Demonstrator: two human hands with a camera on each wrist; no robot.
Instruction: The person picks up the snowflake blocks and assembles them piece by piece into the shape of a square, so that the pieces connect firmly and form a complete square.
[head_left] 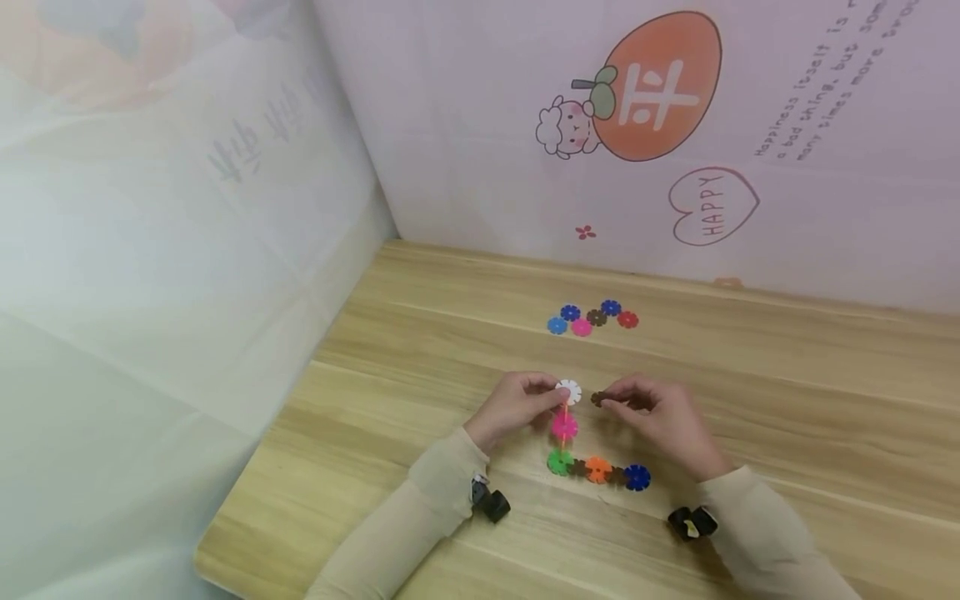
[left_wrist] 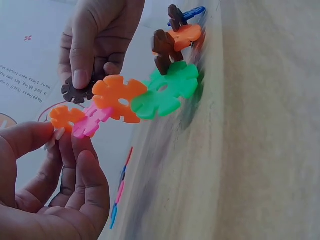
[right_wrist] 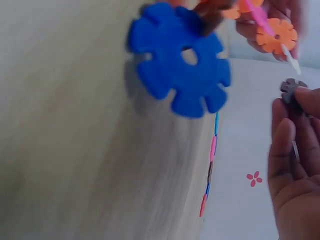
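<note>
My left hand (head_left: pixel 516 408) pinches the white notched snowflake disc (head_left: pixel 573 389) at one end of a linked chain. From it, orange and pink discs (left_wrist: pixel 92 121) lead to a green disc (left_wrist: pixel 172 91). There the chain bends and runs right through brown pieces and an orange disc (head_left: pixel 598 470) to a blue disc (right_wrist: pixel 175 65), forming an L. Between thumb and fingers, my right hand (head_left: pixel 667 417) holds a loose brown snowflake disc (right_wrist: pixel 290 89), a short gap to the right of the white one.
Farther back on the wooden table (head_left: pixel 420 333) lie several loose discs, among them a pink one (head_left: pixel 582 327) and a red one (head_left: pixel 627 320). A printed cloth (head_left: pixel 480 150) hangs behind the table, and pale cloth (head_left: pixel 187 292) covers the left side.
</note>
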